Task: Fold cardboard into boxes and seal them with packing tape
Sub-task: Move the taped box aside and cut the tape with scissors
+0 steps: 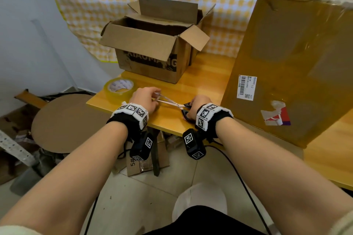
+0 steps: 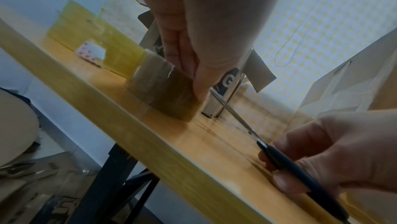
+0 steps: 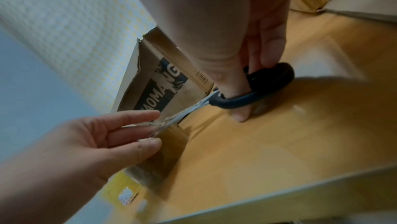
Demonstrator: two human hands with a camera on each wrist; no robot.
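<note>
At table (image 1: 200, 82) edge, near tape roll (image 1: 118, 87): left hand (image 1: 144, 99) pinching a tape strip (image 3: 169, 136) taut for cutting, right hand (image 1: 198, 106) gripping open scissors (image 1: 172, 103); open-flapped box (image 1: 152, 44) waiting behind, unsealed.

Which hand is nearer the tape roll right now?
Left. The left hand sits just beside the tape roll, pinching a tape strip; the right hand is farther along the table, gripping the scissors.
</note>
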